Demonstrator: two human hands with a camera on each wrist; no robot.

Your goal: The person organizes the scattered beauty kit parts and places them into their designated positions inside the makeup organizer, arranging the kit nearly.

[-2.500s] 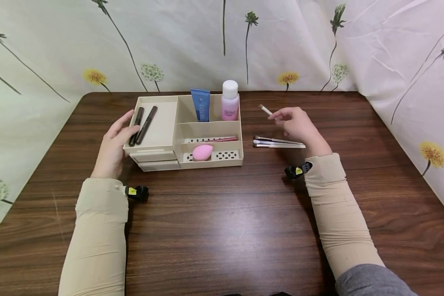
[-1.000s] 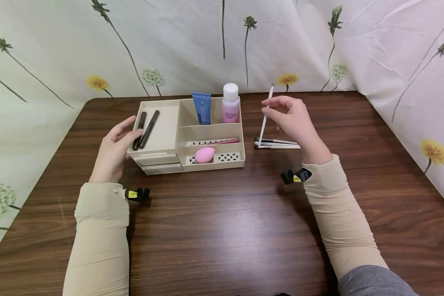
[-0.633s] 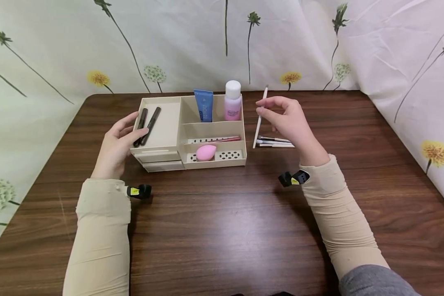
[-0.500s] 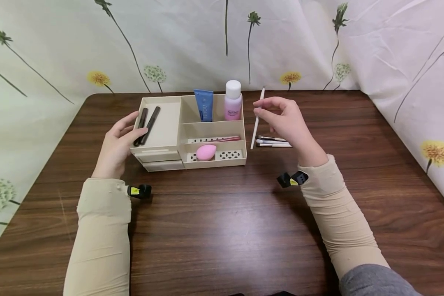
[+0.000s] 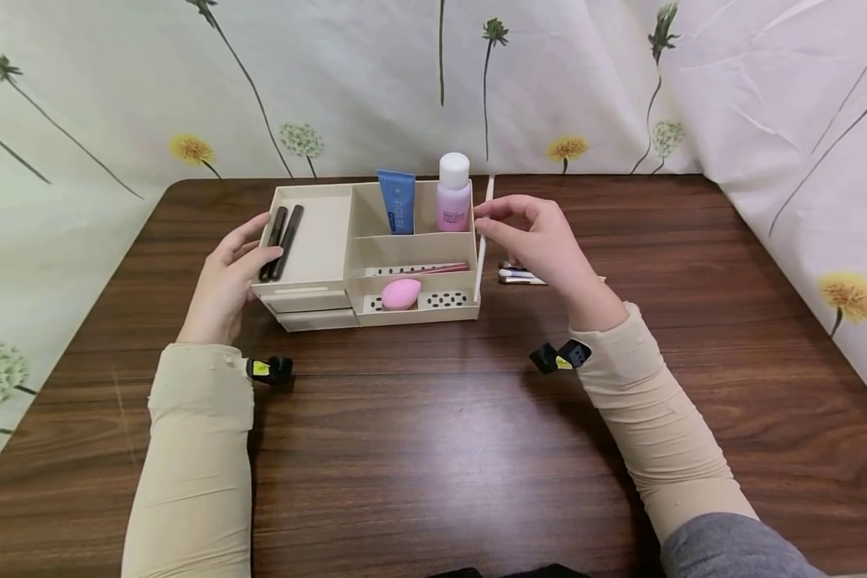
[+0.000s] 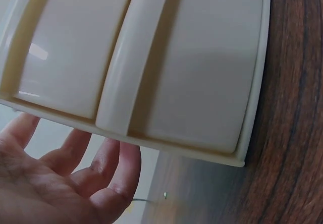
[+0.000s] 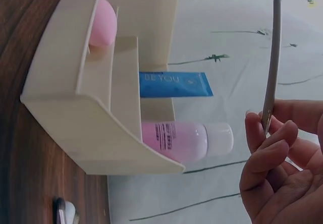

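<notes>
My right hand (image 5: 549, 245) pinches a slim white-handled makeup brush (image 5: 481, 257) between thumb and fingertips. The brush stands nearly upright along the right wall of a cream makeup organizer (image 5: 318, 233); in the right wrist view its handle (image 7: 273, 57) projects past the fingertips. With thumb over the edge and fingers against the outer side, my left hand (image 5: 220, 285) grips the organizer's left side. Two dark pens (image 5: 289, 241) lie on its top tray beside that thumb. A pink makeup sponge (image 5: 400, 295) sits in the front compartment, reddish slim sticks (image 5: 441, 268) in the middle one.
At the organizer's back stand a blue tube (image 5: 397, 205) and a pink bottle with a white cap (image 5: 453, 193). Several brushes (image 5: 518, 277) lie on the wooden table (image 5: 405, 449), partly under the right hand. Behind the table hangs a flowered cloth (image 5: 376, 80).
The right hand has lifted the brush, turned it from slanted to nearly upright, and carried it left to the organizer's right wall. The left hand stays at the organizer's left side.
</notes>
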